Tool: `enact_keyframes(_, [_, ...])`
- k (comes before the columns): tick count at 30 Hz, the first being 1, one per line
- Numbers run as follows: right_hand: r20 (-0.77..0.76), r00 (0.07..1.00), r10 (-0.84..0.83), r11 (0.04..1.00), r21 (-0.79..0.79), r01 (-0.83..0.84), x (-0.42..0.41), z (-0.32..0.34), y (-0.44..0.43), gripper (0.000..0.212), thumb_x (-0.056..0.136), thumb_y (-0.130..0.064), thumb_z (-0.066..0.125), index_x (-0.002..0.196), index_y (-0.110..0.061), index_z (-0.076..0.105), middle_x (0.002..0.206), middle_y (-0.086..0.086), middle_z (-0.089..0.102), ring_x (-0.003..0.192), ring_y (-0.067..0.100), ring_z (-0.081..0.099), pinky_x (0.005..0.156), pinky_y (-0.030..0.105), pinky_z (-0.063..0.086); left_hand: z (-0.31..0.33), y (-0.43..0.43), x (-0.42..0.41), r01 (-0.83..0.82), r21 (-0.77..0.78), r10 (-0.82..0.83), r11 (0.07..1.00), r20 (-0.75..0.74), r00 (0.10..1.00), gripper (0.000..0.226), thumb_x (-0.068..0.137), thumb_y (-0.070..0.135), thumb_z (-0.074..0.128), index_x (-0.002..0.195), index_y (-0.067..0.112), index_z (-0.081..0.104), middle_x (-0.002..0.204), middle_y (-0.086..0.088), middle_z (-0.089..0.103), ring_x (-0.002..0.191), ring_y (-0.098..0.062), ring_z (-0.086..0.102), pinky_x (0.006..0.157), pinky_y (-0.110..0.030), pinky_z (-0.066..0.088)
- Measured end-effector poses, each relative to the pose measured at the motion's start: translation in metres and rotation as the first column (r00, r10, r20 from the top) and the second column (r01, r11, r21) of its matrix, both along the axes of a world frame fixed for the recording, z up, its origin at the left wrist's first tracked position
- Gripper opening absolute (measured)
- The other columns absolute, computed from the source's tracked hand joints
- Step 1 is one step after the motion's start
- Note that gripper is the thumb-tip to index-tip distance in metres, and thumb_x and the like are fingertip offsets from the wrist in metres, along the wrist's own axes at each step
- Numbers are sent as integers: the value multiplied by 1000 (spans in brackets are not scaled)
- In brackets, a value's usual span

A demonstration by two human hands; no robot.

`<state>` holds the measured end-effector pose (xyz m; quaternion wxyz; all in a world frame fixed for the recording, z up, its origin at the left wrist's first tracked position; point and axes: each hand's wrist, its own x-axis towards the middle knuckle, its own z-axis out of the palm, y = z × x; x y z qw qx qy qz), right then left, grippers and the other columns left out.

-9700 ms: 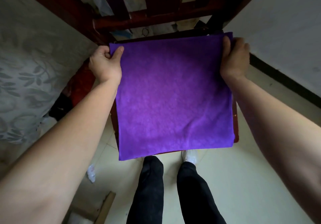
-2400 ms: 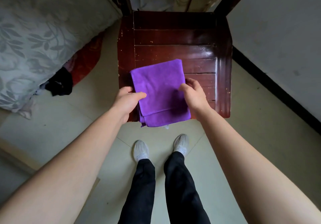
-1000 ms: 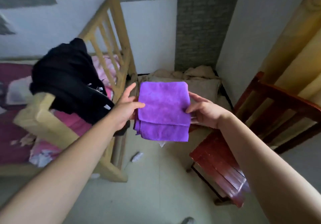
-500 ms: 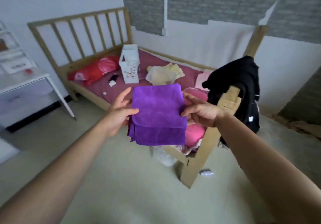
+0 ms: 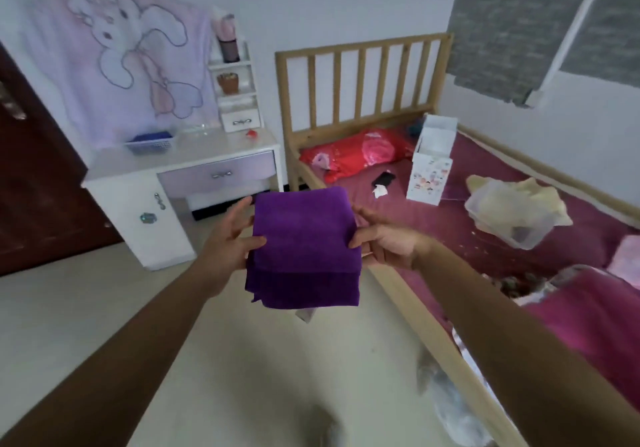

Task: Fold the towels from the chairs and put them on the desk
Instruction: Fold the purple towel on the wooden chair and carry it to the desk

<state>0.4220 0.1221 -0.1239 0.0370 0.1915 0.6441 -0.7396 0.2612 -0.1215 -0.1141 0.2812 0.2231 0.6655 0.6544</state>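
A folded purple towel (image 5: 304, 249) hangs in the air between both my hands, in front of me at chest height. My left hand (image 5: 230, 238) holds its left edge, thumb on top and fingers spread behind. My right hand (image 5: 384, 240) pinches its right edge, thumb on the front. The white desk (image 5: 194, 150) with a lilac drawer stands ahead to the left, about a step or two away. No chair is in view.
On the desk are a blue basket (image 5: 150, 141) and a small white shelf unit (image 5: 235, 93). A wooden bed (image 5: 450, 204) with a red bag, a white box and a plastic tub fills the right. A dark door (image 5: 34, 186) is at left. Pale floor lies between.
The towel went from spread, to folded on the chair seat, to lifted in both hands. My view has swung left past the bed; the desk has come into sight.
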Motion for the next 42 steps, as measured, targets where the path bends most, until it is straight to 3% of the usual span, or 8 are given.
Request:
enact_keyframes(3, [-7, 998, 67, 997, 23, -67, -85, 6, 19, 84, 83, 13, 55, 143, -41, 35, 104, 12, 70, 75, 24, 69, 71, 38, 59, 6, 7, -63, -61, -11, 61, 998, -7, 998, 75, 86, -2, 65, 144, 37, 37, 133, 5, 59, 117, -22, 60, 77, -45, 57])
enact_keyframes(6, [-13, 987, 163, 987, 4, -163, -182, 25, 37, 80, 83, 13, 55, 139, -43, 43, 114, 17, 66, 93, 36, 65, 81, 45, 59, 19, 13, -136, -155, -15, 155, 988, -20, 988, 71, 88, -5, 61, 141, 39, 40, 126, 8, 62, 113, -21, 62, 74, -43, 57])
enact_keyframes(8, [-32, 975, 219, 976, 18, -219, -233, 38, 39, 77, 84, 13, 55, 137, -41, 46, 122, 15, 65, 97, 36, 68, 77, 45, 60, 28, 10, -174, -203, -8, 203, 979, -25, 979, 71, 88, -5, 61, 140, 40, 41, 126, 7, 62, 112, -21, 63, 75, -44, 58])
enact_keyframes(11, [-12, 955, 298, 955, 19, -297, -310, 47, 36, 80, 84, 13, 56, 145, -37, 40, 128, 13, 61, 90, 27, 73, 73, 40, 59, 29, 2, -231, -314, -1, 314, 950, 1, 950, 71, 87, -7, 61, 136, 42, 43, 127, 5, 62, 110, -22, 64, 72, -42, 57])
enact_keyframes(17, [27, 902, 432, 901, 32, -432, -470, 34, 30, 83, 86, 9, 57, 150, -38, 33, 135, 17, 56, 113, 38, 65, 88, 50, 58, 7, -11, -362, -422, -7, 422, 907, 4, 907, 72, 88, -7, 60, 140, 40, 43, 129, 4, 60, 112, -22, 63, 72, -41, 58])
enact_keyframes(30, [53, 935, 350, 936, 4, -351, -803, 30, 47, 86, 86, 13, 55, 152, -37, 31, 124, 15, 66, 97, 32, 71, 79, 45, 60, 19, 15, -699, -390, -41, 390, 920, -10, 921, 66, 88, -5, 60, 132, 42, 43, 130, 3, 57, 114, -24, 61, 71, -40, 57])
enact_keyframes(36, [56, 945, 322, 947, -2, -322, -924, 18, 79, 84, 85, 12, 55, 150, -37, 34, 127, 17, 66, 101, 35, 69, 88, 52, 58, 8, 49, -826, -368, -67, 368, 927, -5, 930, 68, 89, -4, 60, 141, 35, 40, 130, 4, 57, 114, -22, 60, 69, -36, 57])
enact_keyframes(42, [80, 948, 308, 951, -4, -309, -1070, -13, 118, 83, 83, 9, 56, 149, -37, 37, 129, 13, 64, 94, 31, 71, 85, 50, 59, -16, 93, -966, -391, -143, 398, 909, 23, 917, 67, 90, -5, 57, 141, 34, 38, 133, 1, 56, 115, -26, 59, 70, -36, 57])
